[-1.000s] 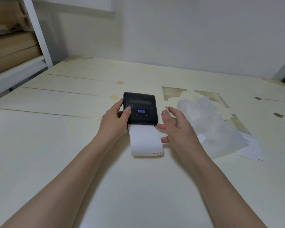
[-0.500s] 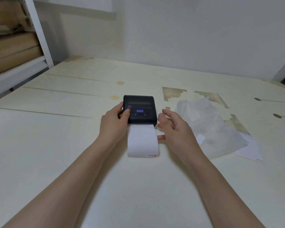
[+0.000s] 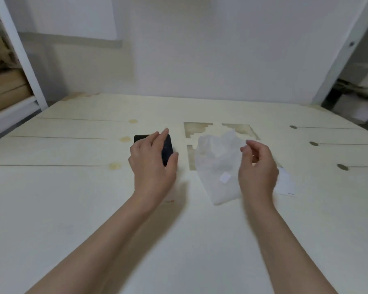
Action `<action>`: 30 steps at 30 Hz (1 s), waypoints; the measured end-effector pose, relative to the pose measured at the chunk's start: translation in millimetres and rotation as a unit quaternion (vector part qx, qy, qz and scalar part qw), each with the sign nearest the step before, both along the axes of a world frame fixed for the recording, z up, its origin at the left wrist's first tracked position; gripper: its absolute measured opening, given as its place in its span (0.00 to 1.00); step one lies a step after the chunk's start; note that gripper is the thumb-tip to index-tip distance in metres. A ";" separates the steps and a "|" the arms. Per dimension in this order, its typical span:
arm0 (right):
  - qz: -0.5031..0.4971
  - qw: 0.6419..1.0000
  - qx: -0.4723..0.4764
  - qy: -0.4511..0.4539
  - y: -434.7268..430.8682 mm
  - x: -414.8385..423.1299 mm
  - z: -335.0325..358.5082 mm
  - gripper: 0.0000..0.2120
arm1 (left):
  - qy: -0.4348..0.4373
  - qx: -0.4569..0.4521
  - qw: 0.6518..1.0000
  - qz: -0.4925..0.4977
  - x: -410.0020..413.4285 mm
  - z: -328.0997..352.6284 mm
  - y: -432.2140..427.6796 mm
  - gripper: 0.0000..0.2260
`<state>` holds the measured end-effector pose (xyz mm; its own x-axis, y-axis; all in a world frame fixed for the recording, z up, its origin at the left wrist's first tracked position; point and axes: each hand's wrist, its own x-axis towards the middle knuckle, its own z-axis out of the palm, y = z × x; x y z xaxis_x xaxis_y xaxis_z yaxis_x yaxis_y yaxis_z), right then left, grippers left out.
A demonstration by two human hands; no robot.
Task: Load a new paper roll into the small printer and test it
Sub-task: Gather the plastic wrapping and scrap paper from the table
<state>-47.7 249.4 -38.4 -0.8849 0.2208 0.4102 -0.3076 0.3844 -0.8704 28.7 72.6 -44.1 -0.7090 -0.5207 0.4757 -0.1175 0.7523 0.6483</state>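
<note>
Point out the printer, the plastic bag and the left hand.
printer (image 3: pixel 167 150), head view, on its dark right end beside the fingers.
plastic bag (image 3: pixel 218 164), head view, on its crumpled middle.
left hand (image 3: pixel 151 164), head view, on the back of the hand.

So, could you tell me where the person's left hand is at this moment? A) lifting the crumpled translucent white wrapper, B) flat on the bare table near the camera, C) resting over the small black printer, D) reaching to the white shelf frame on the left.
C: the left hand lies over the small black printer, covering most of it, while the crumpled translucent white wrapper lies apart.
</note>
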 end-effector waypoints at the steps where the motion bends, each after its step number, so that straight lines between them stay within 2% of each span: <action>1: -0.056 0.998 0.032 -0.015 17.3 -5.9 -3.1 0.11 | 0.000 -0.003 1.000 -0.011 -1.4 2.7 9.4 0.27; 3: -0.141 0.975 0.130 -0.109 49.6 -15.9 -11.1 0.17 | -0.012 -0.008 0.999 -0.036 -6.9 3.6 27.4 0.25; 6: -0.158 0.922 0.256 -0.245 74.4 -19.6 -17.9 0.24 | -0.050 -0.029 0.995 -0.077 -18.2 -0.5 56.1 0.25; 8: -0.134 0.900 0.318 -0.266 77.7 -19.3 -21.1 0.27 | -0.083 -0.047 0.990 -0.100 -25.7 -5.0 73.6 0.25; 11: -0.099 0.901 0.338 -0.253 77.6 -22.1 -20.6 0.31 | -0.138 -0.094 0.977 -0.131 -35.8 -14.1 90.0 0.24; 14: -0.090 0.909 0.302 -0.274 79.3 -27.9 -17.7 0.35 | -0.210 -0.129 0.958 -0.150 -38.6 -23.6 95.6 0.24; 17: -0.081 0.925 0.245 -0.280 84.2 -30.5 -18.9 0.36 | -0.248 -0.124 0.949 -0.148 -37.7 -29.0 96.1 0.24; 20: -0.082 0.960 0.142 -0.229 91.6 -25.9 -19.4 0.31 | -0.259 -0.112 0.949 -0.141 -35.6 -32.0 93.9 0.22; 22: -0.103 0.983 0.055 -0.139 96.9 -20.4 -17.4 0.26 | -0.269 -0.102 0.947 -0.144 -34.2 -31.9 92.6 0.21; 25: -0.090 0.995 -0.037 -0.026 102.0 -13.7 -5.9 0.21 | -0.282 -0.091 0.942 -0.159 -33.1 -31.1 93.2 0.20; 28: -0.022 0.996 -0.080 -0.037 103.9 -15.9 0.8 0.14 | -0.275 -0.085 0.941 -0.178 -31.3 -29.1 97.2 0.20; 30: 0.026 0.996 -0.042 -0.075 101.6 -20.0 -5.2 0.10 | -0.266 -0.091 0.942 -0.184 -28.9 -27.0 99.9 0.23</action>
